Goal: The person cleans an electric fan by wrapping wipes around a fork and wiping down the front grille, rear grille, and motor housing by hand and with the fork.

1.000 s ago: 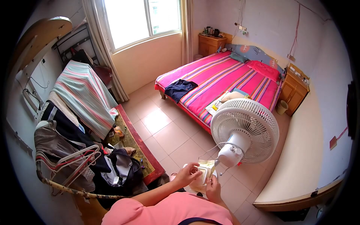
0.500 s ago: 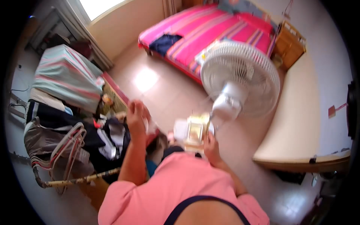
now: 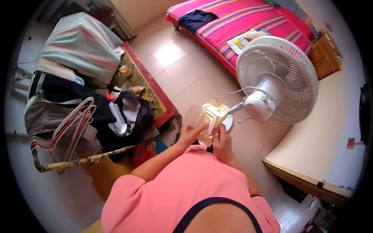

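Note:
In front of my chest is a yellow and white soft pack of wet wipes [image 3: 219,110]. Its pale flip lid [image 3: 191,115] stands open toward the left, beside the white-framed opening. My right hand [image 3: 222,143] grips the pack by its near right side, fingers bent. My left hand [image 3: 191,134] is closed on the near left edge, one finger reaching over the frame of the opening. The fingers under the pack are hidden.
A white standing fan [image 3: 268,97] with a loose cord rises just beyond the pack. Left are a rusty rail [image 3: 89,159], hangers [image 3: 64,130] and piled clothes. A bed [image 3: 229,29] with a pink striped cover is ahead; a beige board-like surface [image 3: 311,136] lies right.
My left hand has come down and right from its raised place above the clothes to the pack. The right hand still holds the pack. My view has shifted, showing the fan farther right.

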Available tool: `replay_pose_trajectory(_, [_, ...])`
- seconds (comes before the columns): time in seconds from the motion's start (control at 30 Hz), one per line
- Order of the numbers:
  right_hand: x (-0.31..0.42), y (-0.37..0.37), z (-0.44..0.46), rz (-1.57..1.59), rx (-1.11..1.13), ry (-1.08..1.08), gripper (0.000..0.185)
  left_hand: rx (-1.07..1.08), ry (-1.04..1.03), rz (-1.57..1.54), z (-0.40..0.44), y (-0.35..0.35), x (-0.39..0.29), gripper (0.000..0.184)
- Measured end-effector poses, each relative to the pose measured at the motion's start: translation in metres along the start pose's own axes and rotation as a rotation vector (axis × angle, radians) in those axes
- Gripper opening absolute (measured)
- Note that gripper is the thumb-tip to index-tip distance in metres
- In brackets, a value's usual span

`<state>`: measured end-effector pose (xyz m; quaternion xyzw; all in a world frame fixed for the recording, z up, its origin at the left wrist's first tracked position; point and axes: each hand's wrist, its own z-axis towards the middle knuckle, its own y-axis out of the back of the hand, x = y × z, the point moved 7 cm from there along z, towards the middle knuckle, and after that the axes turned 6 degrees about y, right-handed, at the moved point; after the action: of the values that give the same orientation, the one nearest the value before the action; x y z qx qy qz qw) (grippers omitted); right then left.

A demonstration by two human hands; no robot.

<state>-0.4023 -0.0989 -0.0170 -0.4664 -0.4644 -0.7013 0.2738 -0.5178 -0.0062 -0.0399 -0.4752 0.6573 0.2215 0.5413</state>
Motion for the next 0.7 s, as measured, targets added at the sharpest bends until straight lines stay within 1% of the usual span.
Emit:
replay_pose_trajectory(0.03, [0.001, -0.003, 0.003, -0.015, 0.045, -0.005, 0.007, -0.012, -0.159, 0.301, -0.003, 0.002, -0.015, 0.057])
replay_pose_trajectory(0.1, [-0.001, -0.010, 0.010, -0.069, 0.063, 0.045, 0.008, -0.157, -0.474, 0.872, -0.008, 0.004, -0.023, 0.062])
replay_pose_trajectory(0.13, [0.000, -0.013, 0.014, -0.065, 0.076, 0.047, 0.008, -0.131, -0.339, 0.960, -0.005, 0.003, -0.026, 0.066])
replay_pose_trajectory(0.17, [0.002, -0.015, 0.020, -0.125, 0.063, 0.050, 0.009, -0.142, -0.333, 0.958, 0.000, 0.010, -0.029, 0.066])
replay_pose_trajectory(0.23, [0.003, -0.021, 0.028, -0.185, 0.066, 0.046, 0.010, -0.084, -0.252, 1.218, 0.008, 0.020, -0.026, 0.072])
replay_pose_trajectory(0.3, [0.004, -0.034, 0.037, -0.360, 0.112, 0.138, 0.016, -0.061, -0.200, 1.240, 0.017, 0.036, -0.010, 0.073])
replay_pose_trajectory(0.33, [0.003, -0.042, 0.041, -0.362, 0.122, 0.135, 0.016, 0.061, 0.097, 0.823, 0.025, 0.047, 0.006, 0.070])
replay_pose_trajectory(0.37, [0.011, -0.055, 0.045, -0.410, 0.182, 0.252, 0.021, 0.174, 0.373, 0.389, 0.029, 0.050, 0.022, 0.069])
replay_pose_trajectory(0.4, [0.019, -0.068, 0.046, -0.456, 0.244, 0.366, 0.027, 0.273, 0.534, 0.212, 0.043, 0.061, 0.061, 0.063])
replay_pose_trajectory(0.43, [0.021, -0.076, 0.051, -0.460, 0.253, 0.359, 0.027, 0.153, 0.639, 0.079, 0.040, 0.065, 0.038, 0.049])
replay_pose_trajectory(0.5, [0.023, -0.102, 0.062, -0.496, 0.445, 0.348, 0.035, 0.096, 0.691, -0.053, 0.050, 0.089, 0.048, 0.038])
replay_pose_trajectory(0.53, [0.022, -0.112, 0.070, -0.526, 0.517, 0.291, 0.037, 0.014, 0.635, -0.134, 0.051, 0.100, 0.036, 0.035])
replay_pose_trajectory(0.57, [0.016, -0.119, 0.076, -0.531, 0.515, 0.282, 0.037, -0.007, 0.543, -0.134, 0.069, 0.119, 0.069, 0.038])
replay_pose_trajectory(0.63, [0.001, -0.136, 0.079, -0.585, 0.550, 0.303, 0.036, -0.056, 0.339, 0.428, 0.096, 0.165, 0.083, 0.035])
replay_pose_trajectory(0.67, [-0.005, -0.135, 0.082, -0.537, 0.510, 0.198, 0.033, -0.165, 0.391, 0.710, 0.102, 0.182, 0.064, 0.034])
replay_pose_trajectory(0.7, [-0.011, -0.137, 0.080, -0.540, 0.527, 0.169, 0.033, -0.266, 0.443, 0.994, 0.108, 0.197, 0.044, 0.033])
